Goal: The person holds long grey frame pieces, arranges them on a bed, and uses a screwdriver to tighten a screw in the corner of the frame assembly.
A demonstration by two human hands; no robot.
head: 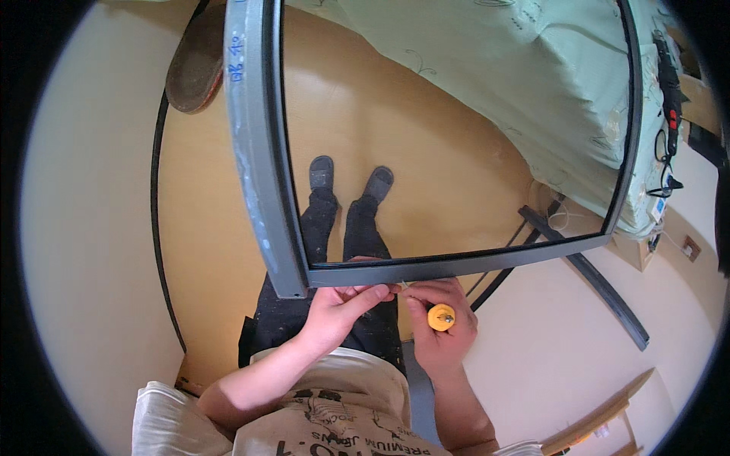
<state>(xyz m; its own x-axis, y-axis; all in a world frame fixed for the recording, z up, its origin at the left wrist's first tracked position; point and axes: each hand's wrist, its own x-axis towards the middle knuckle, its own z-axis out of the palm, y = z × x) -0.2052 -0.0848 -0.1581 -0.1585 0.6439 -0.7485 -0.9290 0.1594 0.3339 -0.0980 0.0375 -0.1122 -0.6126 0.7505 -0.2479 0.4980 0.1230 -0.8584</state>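
Note:
A grey window frame (456, 267) with a black inner seal stands before me. Its wide left upright (251, 148) bears blue handwriting and pale smears. At the bottom rail, my left hand (342, 313) has its thumb and fingertips close together; whether they pinch something is unclear. My right hand (447, 342) grips a yellow-handled tool (441, 317), seen end-on with a metal tip at its centre. A small pale piece (405, 284) shows by the right fingertips, just below the rail. The fingertips of both hands nearly meet there.
Green patterned cloth (485, 62) covers a large piece beyond the frame. On it lies a black corded power tool (668, 85). Dark bars (607, 296) lean at right, near a wooden shelf (599, 413). A brown shoe sole (197, 62) is at upper left, beside the white wall (85, 199).

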